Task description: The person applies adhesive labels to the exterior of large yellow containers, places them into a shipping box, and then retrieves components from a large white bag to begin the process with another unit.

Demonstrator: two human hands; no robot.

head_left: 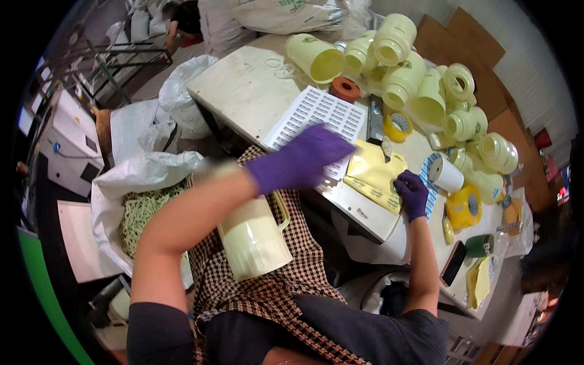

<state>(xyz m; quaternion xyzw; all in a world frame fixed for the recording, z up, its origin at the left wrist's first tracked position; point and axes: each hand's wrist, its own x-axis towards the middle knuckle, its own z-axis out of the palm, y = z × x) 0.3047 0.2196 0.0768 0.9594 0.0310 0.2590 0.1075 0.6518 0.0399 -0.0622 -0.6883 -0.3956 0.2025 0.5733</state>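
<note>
My left hand (304,159), in a purple glove, is smeared by motion over the lower edge of a white sheet of small labels (316,112); its fingers cannot be made out. Beneath that forearm a cream jug (255,243) with a side handle lies tilted on my lap, against the checked apron (243,292); its upper end is hidden. My right hand (413,193), also gloved in purple, has its fingers curled at the right edge of a pile of flat yellow plastic bags (371,173). Anything between those fingers is too small to tell.
Several pale yellow jug bodies (404,79) crowd the table's (231,73) far right. Nearby are tape rolls (398,126), a red-brown ring (345,89), a white cup (445,173) and a phone (454,263). A white sack (109,201) of green strands stands at left. Another person (185,21) crouches far behind.
</note>
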